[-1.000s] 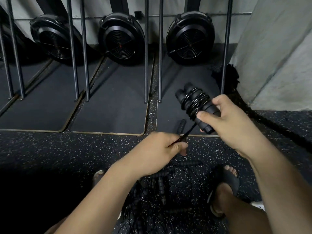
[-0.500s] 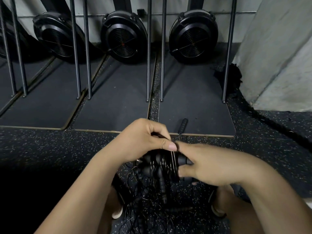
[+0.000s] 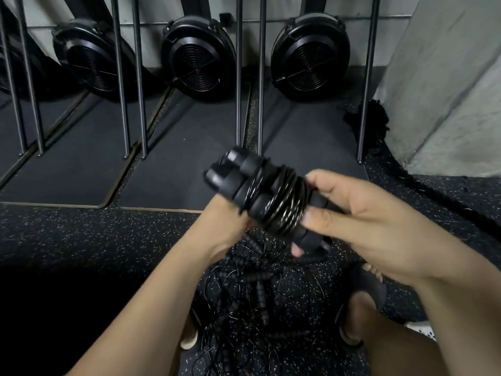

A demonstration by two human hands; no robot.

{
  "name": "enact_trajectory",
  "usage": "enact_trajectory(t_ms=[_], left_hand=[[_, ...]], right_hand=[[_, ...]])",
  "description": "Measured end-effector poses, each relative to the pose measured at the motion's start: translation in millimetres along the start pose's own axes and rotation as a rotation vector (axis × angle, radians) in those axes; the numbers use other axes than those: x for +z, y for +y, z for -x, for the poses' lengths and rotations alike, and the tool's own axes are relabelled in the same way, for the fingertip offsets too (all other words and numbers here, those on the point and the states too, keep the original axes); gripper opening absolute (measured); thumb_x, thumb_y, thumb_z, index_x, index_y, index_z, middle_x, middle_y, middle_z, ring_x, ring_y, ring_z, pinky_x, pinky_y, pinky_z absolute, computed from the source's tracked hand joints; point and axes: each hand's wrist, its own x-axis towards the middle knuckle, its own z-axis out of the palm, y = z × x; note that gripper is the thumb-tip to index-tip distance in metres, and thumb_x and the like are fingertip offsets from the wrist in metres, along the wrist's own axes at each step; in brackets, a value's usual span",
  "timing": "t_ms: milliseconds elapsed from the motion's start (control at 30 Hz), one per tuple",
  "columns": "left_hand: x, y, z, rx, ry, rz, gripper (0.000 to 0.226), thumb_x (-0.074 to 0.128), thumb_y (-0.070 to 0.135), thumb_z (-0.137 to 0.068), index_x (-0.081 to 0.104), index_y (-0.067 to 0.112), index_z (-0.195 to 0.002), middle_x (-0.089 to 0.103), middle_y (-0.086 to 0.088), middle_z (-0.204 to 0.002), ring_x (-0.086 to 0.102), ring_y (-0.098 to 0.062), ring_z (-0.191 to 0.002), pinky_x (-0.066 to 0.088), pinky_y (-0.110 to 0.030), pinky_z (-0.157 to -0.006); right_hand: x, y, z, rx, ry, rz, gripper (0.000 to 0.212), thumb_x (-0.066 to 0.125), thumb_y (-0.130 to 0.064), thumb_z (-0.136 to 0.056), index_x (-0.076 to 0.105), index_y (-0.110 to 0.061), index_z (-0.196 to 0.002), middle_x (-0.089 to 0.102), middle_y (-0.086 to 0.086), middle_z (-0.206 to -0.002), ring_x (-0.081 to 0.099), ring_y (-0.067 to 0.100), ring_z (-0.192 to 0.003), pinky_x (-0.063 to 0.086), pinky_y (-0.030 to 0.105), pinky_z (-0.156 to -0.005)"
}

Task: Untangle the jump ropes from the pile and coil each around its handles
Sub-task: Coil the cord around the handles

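Observation:
A black jump rope bundle [image 3: 267,198], two handles side by side with thin cable wound round them, is held up in front of me. My right hand [image 3: 360,223] grips its near end, thumb on the coils. My left hand [image 3: 225,226] holds the bundle from underneath, its fingers mostly hidden behind the handles. Below, between my feet, lies the tangled pile of black ropes [image 3: 249,302] with several ribbed handles and loose thin cables on the speckled floor.
Black floor mats [image 3: 168,164] with upright steel poles [image 3: 238,71] stand ahead, and three black fan wheels [image 3: 198,55] line the back wall. A concrete wall [image 3: 447,85] rises at right, a thick black rope [image 3: 423,183] along its base. My sandalled foot [image 3: 366,291] is beside the pile.
Both hands have lifted the wound bundle up from over the pile and tilted it, handle ends pointing up-left. The left hand moved from above the coils to under them.

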Motion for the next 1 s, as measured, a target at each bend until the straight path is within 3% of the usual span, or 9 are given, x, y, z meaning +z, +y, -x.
enact_trajectory(t_ms=[67, 133, 200, 367, 500, 633, 733, 900, 1000], left_hand=[[17, 5, -11, 0.069, 0.052, 0.053, 0.027, 0.062, 0.013, -0.105, 0.07, 0.011, -0.079, 0.065, -0.011, -0.069, 0.058, -0.016, -0.076, 0.058, -0.044, -0.086], [22, 2, -15, 0.124, 0.077, 0.001, 0.039, 0.056, 0.021, -0.111, 0.075, 0.03, -0.078, 0.06, 0.014, -0.064, 0.054, -0.006, -0.065, 0.05, -0.03, -0.073], [30, 4, -14, 0.169, 0.078, -0.098, 0.035, 0.05, 0.027, -0.113, 0.069, 0.035, -0.085, 0.054, 0.024, -0.06, 0.046, 0.005, -0.057, 0.039, -0.019, -0.063], [37, -2, -15, 0.188, 0.124, -0.279, 0.029, 0.052, 0.032, -0.113, 0.059, 0.035, -0.085, 0.054, 0.021, -0.06, 0.046, 0.001, -0.055, 0.031, -0.016, -0.054], [37, -2, -11, 0.107, 0.085, -0.243, 0.024, 0.054, 0.026, -0.112, 0.07, 0.023, -0.094, 0.049, 0.013, -0.059, 0.036, -0.005, -0.049, 0.029, -0.023, -0.048], [31, -5, -7, 0.012, 0.023, -0.272, 0.038, 0.057, 0.025, -0.11, 0.06, 0.018, -0.073, 0.037, 0.014, -0.049, 0.027, -0.004, -0.044, 0.023, -0.022, -0.045], [29, -4, -6, -0.016, 0.001, -0.294, 0.035, 0.057, 0.023, -0.11, 0.061, 0.008, -0.078, 0.037, 0.015, -0.047, 0.029, -0.004, -0.042, 0.023, -0.018, -0.043], [25, -6, -9, 0.02, 0.021, -0.34, 0.027, 0.057, 0.021, -0.108, 0.065, 0.007, -0.086, 0.045, 0.007, -0.063, 0.035, -0.01, -0.055, 0.031, -0.029, -0.052], [24, -6, -8, 0.024, 0.011, -0.35, 0.025, 0.055, 0.023, -0.108, 0.068, 0.012, -0.089, 0.048, 0.007, -0.063, 0.038, -0.01, -0.055, 0.034, -0.031, -0.053]], right_hand=[[3, 6, -7, -0.017, 0.114, -0.164, 0.036, 0.066, -0.016, -0.1, 0.063, 0.004, -0.129, 0.075, 0.027, -0.112, 0.076, 0.036, -0.093, 0.058, 0.044, -0.085], [2, 12, -14, -0.013, 0.218, -0.294, 0.041, 0.068, -0.017, -0.101, 0.061, 0.006, -0.134, 0.071, 0.032, -0.124, 0.072, 0.044, -0.106, 0.053, 0.058, -0.101], [-1, 18, -20, 0.0, 0.316, -0.388, 0.043, 0.066, -0.017, -0.1, 0.06, 0.005, -0.136, 0.07, 0.03, -0.13, 0.068, 0.045, -0.115, 0.047, 0.065, -0.112], [2, 34, -32, 0.039, 0.463, -0.314, 0.038, 0.073, -0.022, -0.089, 0.069, -0.006, -0.123, 0.079, 0.015, -0.116, 0.076, 0.029, -0.102, 0.058, 0.052, -0.1], [-3, 44, -32, 0.079, 0.443, -0.207, 0.026, 0.078, 0.001, -0.09, 0.072, -0.01, -0.113, 0.079, 0.015, -0.111, 0.074, 0.026, -0.102, 0.057, 0.042, -0.096], [-10, 38, -26, 0.159, 0.366, -0.126, 0.029, 0.081, 0.011, -0.083, 0.069, -0.004, -0.106, 0.081, 0.015, -0.103, 0.077, 0.025, -0.092, 0.059, 0.039, -0.091], [-12, 36, -25, 0.221, 0.347, -0.037, 0.036, 0.087, 0.007, -0.077, 0.068, 0.0, -0.107, 0.081, 0.014, -0.099, 0.076, 0.024, -0.089, 0.059, 0.047, -0.094], [-13, 33, -23, 0.233, 0.344, 0.064, 0.059, 0.096, -0.005, -0.073, 0.062, -0.017, -0.12, 0.082, 0.003, -0.096, 0.078, 0.017, -0.086, 0.057, 0.039, -0.085], [-15, 32, -21, 0.207, 0.291, 0.128, 0.049, 0.093, -0.015, -0.079, 0.07, -0.023, -0.121, 0.083, -0.001, -0.102, 0.079, 0.018, -0.092, 0.06, 0.043, -0.091]])
